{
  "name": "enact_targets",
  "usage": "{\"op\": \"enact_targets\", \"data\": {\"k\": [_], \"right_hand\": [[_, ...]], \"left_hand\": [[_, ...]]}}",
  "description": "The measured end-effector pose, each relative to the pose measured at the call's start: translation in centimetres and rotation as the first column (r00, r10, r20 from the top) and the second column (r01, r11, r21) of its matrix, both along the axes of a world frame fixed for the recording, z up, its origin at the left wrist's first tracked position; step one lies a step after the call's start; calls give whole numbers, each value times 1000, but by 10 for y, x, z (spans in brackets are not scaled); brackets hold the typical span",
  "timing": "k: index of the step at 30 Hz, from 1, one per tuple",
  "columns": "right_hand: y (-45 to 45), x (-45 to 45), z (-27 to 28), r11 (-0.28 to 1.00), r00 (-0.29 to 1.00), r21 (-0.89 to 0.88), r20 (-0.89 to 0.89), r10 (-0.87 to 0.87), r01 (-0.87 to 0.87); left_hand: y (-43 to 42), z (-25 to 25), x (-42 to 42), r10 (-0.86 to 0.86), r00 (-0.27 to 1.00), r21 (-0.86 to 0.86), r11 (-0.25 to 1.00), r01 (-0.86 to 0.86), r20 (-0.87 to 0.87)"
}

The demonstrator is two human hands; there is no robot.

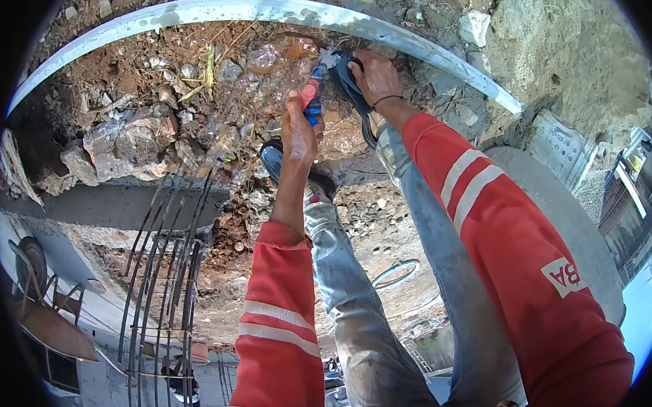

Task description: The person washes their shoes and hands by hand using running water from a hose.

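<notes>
My left hand [299, 132] is closed around a red and blue hose nozzle [310, 93], held between my feet and angled up toward the right shoe. White spray shows at the nozzle's tip, against the edge of the dark right shoe [346, 79]. My right hand [378, 74] grips that shoe from its right side, thumb over the top; its other fingers are partly hidden. The dark left shoe [272, 158] stands beside my left wrist. Wet, muddy ground [345, 133] glistens between the shoes.
A curved pale strip [259, 6] arches across the ground beyond my hands. Broken rocks [130, 143] lie to the left, above several rebar rods [158, 283]. A loop of blue hose [396, 273] shows between my legs. A grey rounded slab [559, 200] is at right.
</notes>
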State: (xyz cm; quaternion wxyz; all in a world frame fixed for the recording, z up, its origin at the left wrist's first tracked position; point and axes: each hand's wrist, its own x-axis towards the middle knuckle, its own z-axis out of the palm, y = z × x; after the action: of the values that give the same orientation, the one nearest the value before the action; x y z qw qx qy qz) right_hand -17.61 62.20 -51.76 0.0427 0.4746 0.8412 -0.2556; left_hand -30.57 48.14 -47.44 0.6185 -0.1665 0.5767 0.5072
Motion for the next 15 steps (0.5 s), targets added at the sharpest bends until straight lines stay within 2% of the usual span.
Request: {"op": "enact_targets", "data": {"k": [1, 3, 5, 7, 8, 10, 14, 15], "right_hand": [[1, -6, 6, 1000, 1000, 9, 0, 0, 0], [0, -21, 18, 998, 969, -56, 249, -2, 17], [-1, -24, 19, 999, 971, -21, 235, 50, -47], [-5, -24, 24, 992, 847, -113, 532, 17, 51], [-4, -21, 30, 993, 845, -111, 534, 19, 48], [5, -10, 37, 949, 815, -314, 556, 163, 25], [4, 9, 24, 974, 871, -208, 461, 173, -83], [4, 13, 15, 982, 950, -128, 263, 169, -139]], "left_hand": [[4, 2, -1, -37, 999, -7, 999, 37, -4], [3, 0, 2, -39, 999, -9, 999, 39, 4], [5, 3, -1, -34, 999, -13, 999, 34, 8], [4, 6, 1, -8, 1000, -22, 1000, 8, 20], [3, 7, 2, -5, 1000, -19, 1000, 5, 22], [1, 7, 2, -16, 1000, 16, 1000, 16, -17], [6, 7, 4, -38, 999, -9, 999, 38, -9], [7, 8, 7, -32, 999, -25, 999, 32, -14]]}}
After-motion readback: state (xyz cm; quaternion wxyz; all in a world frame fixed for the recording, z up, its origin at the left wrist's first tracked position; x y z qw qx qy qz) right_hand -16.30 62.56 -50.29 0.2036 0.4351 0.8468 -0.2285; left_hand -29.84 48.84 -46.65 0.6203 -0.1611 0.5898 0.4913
